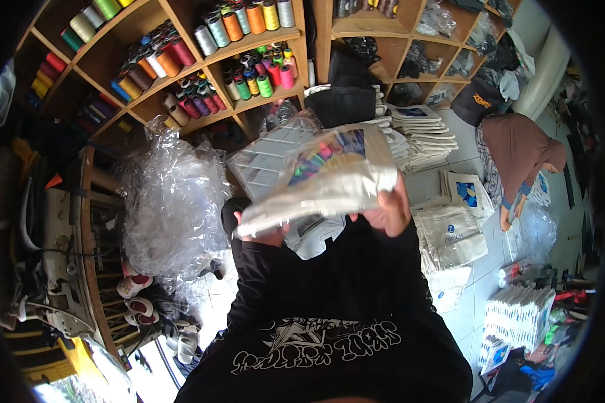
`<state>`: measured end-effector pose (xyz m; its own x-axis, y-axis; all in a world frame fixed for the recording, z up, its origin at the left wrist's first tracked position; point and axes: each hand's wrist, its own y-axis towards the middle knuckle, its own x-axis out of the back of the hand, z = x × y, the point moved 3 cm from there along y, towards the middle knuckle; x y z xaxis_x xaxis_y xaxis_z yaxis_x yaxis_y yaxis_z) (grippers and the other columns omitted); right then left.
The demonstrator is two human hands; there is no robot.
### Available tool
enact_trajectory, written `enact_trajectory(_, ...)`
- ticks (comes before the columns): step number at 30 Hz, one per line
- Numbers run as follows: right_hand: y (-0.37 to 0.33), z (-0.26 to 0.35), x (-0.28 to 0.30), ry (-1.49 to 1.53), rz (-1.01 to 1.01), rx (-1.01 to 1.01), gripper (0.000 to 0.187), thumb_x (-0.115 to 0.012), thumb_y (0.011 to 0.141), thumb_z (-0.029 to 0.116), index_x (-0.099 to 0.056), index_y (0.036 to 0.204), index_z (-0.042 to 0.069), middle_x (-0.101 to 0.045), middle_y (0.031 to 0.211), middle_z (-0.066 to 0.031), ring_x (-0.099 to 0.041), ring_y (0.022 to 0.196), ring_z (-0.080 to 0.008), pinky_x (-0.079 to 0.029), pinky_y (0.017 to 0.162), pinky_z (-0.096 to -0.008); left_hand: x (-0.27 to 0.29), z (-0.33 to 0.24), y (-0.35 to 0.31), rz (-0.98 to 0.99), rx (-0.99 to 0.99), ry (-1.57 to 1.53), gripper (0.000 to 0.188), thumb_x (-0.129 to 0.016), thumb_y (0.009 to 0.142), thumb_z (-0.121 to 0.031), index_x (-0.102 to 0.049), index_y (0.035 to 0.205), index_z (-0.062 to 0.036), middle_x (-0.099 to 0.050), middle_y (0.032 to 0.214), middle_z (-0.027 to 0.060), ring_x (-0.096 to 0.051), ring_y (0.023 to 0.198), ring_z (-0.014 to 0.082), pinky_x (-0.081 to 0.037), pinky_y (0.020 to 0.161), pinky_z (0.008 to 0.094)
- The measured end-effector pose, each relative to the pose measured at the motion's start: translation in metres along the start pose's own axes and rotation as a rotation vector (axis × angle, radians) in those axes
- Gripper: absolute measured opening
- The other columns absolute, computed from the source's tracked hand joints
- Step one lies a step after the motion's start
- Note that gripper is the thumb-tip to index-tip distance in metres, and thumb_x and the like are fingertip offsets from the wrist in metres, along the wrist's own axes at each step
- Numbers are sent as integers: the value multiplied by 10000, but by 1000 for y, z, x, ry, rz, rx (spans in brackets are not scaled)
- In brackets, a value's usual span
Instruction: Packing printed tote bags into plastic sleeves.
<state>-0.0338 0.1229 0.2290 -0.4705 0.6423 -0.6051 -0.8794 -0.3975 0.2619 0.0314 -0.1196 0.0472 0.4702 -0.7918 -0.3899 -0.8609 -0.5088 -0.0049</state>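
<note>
In front of me, tilted and slightly blurred, is a folded cream cloth bag with a colourful print on its upper part. My left hand grips its near left end, most of the fingers hidden beneath it. At the right end my right hand is closed on the bag, thumb along the edge. Below it, a pale item lies at my lap, mostly covered. Behind the bag lies a clear plastic-covered piece with white stripes.
A heap of clear plastic bags stands at left. Wooden shelves with thread cones rise behind. Stacked cream bags and printed bags lie to the right. Another person bends over bags farther right, near a bundled stack.
</note>
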Motion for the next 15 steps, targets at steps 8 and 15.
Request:
enact_trajectory(8, -93, 0, 11, -172, -120, -197, 481, -538, 805, 166, -349, 1214, -2, -501, 1036, -56, -488, 945, -122, -381, 809, -245, -117, -39, -12, 138, -349, 82, 565, -590, 777, -423, -418, 1163, -48, -490, 1006, 167, -478, 848, 281, -391, 711, 379)
enact_trajectory(15, -113, -8, 27, -1276, -255, -116, 579, -595, 797, 261, -338, 1221, -37, -430, 1219, -206, -447, 1129, -264, -375, 907, -371, -105, -116, -64, 267, -687, 168, 670, -610, 737, -456, -384, 1226, -58, -420, 1142, 230, -407, 1017, 368, -342, 809, 486)
